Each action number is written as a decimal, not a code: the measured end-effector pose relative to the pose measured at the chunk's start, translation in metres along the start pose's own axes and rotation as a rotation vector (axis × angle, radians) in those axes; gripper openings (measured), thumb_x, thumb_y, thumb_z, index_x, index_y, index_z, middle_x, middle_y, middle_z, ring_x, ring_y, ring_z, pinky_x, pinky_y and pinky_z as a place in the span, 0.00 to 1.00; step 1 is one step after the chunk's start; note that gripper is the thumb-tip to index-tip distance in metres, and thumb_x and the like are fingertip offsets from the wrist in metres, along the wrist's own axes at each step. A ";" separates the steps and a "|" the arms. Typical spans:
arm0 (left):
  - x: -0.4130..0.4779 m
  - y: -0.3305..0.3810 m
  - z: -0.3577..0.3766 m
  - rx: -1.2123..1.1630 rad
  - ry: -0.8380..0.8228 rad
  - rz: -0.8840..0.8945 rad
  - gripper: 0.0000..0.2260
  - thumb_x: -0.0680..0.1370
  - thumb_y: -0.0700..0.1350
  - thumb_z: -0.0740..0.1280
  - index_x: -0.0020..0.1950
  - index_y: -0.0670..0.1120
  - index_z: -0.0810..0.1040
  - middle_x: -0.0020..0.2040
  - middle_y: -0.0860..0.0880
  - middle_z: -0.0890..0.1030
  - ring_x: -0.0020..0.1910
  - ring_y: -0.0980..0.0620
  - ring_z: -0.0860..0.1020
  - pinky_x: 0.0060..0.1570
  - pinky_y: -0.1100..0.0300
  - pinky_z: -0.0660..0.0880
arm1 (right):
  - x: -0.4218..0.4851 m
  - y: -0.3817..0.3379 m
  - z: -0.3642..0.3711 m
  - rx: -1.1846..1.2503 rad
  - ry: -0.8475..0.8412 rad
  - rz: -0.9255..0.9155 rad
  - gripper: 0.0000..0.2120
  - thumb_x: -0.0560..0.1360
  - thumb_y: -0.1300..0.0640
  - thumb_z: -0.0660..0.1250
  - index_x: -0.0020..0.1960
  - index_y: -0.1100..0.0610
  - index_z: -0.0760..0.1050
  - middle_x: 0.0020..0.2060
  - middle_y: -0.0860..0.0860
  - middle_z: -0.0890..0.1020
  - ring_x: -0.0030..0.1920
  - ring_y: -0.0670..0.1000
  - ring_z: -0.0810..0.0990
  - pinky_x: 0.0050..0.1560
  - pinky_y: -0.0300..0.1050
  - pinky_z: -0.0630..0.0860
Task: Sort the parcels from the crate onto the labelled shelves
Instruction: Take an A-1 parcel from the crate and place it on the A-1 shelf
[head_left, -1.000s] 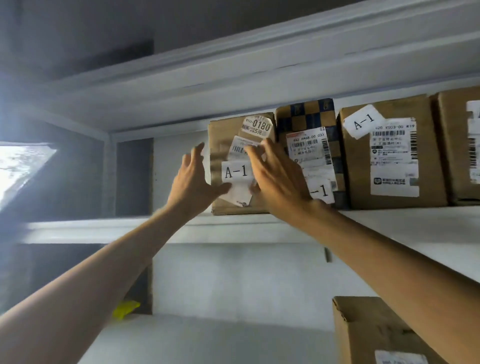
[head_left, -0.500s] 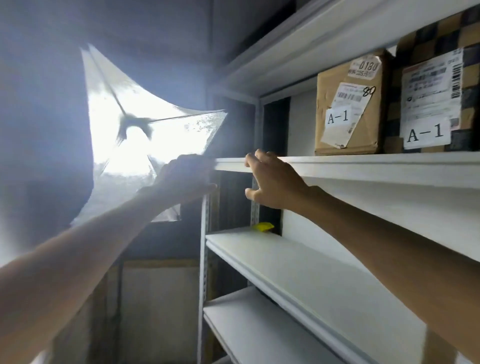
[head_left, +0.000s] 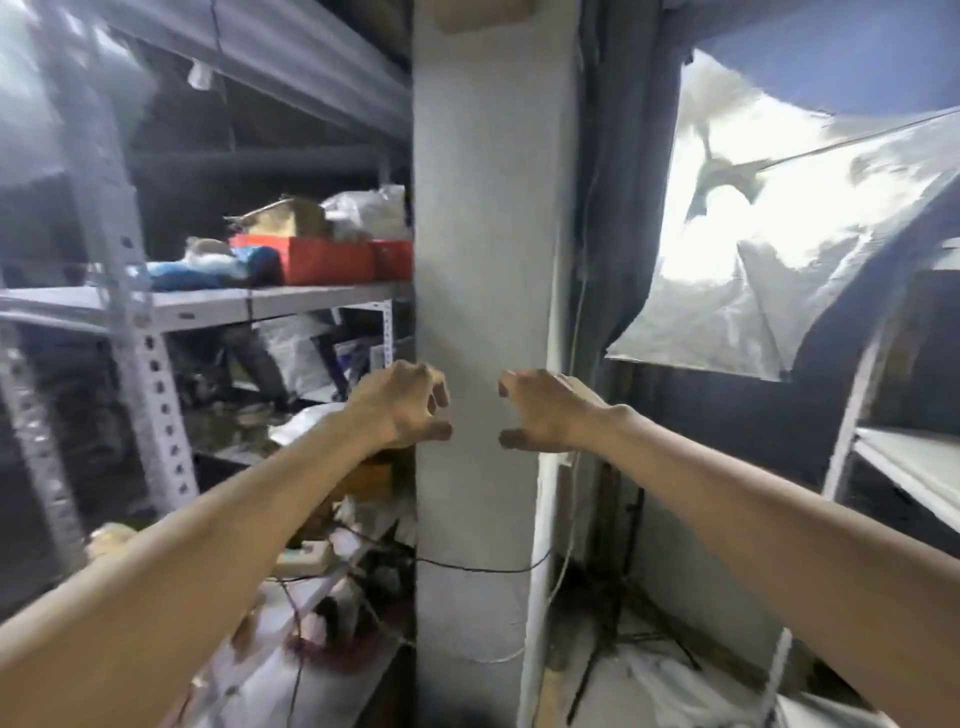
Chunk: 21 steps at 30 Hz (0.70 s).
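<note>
Head cam has both arms stretched forward, left hand (head_left: 402, 408) and right hand (head_left: 550, 410) both empty, with fingers loosely curled around nothing. Just past them is a grey pillar (head_left: 488, 234). There's a cluttered rack (head_left: 218, 306) off left and a white shelf (head_left: 906, 462) at far right. No parcel or crate in sight, so I'd guess this is the gap between parcels. Next move: find the crate and grab one.
</note>
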<state>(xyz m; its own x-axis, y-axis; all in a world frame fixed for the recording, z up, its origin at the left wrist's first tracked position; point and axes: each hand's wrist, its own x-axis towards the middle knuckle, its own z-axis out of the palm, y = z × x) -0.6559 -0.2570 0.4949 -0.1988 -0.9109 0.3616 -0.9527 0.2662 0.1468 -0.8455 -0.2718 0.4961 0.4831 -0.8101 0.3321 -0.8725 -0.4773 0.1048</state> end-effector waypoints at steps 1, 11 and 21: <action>-0.016 -0.017 -0.001 0.019 -0.003 -0.048 0.12 0.70 0.54 0.72 0.50 0.52 0.80 0.48 0.50 0.83 0.49 0.48 0.81 0.52 0.53 0.77 | 0.005 -0.020 0.005 0.037 0.000 -0.050 0.26 0.69 0.44 0.70 0.61 0.58 0.69 0.59 0.56 0.77 0.58 0.58 0.77 0.53 0.49 0.74; -0.176 -0.143 -0.032 0.161 -0.045 -0.499 0.12 0.69 0.54 0.74 0.50 0.53 0.80 0.47 0.53 0.81 0.45 0.49 0.79 0.44 0.55 0.75 | 0.041 -0.215 0.045 0.228 -0.083 -0.530 0.19 0.70 0.48 0.72 0.53 0.56 0.69 0.52 0.54 0.77 0.47 0.53 0.76 0.39 0.42 0.72; -0.278 -0.184 -0.014 0.203 -0.105 -0.863 0.15 0.72 0.52 0.72 0.55 0.49 0.79 0.51 0.49 0.81 0.44 0.51 0.78 0.42 0.58 0.75 | 0.053 -0.321 0.106 0.283 -0.153 -0.905 0.15 0.69 0.48 0.71 0.47 0.55 0.70 0.46 0.53 0.76 0.45 0.55 0.76 0.43 0.48 0.72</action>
<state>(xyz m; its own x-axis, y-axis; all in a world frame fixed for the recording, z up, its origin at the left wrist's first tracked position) -0.4218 -0.0482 0.3800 0.5959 -0.7951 0.1128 -0.8007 -0.5776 0.1591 -0.5316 -0.1980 0.3808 0.9868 -0.1205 0.1085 -0.1239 -0.9920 0.0246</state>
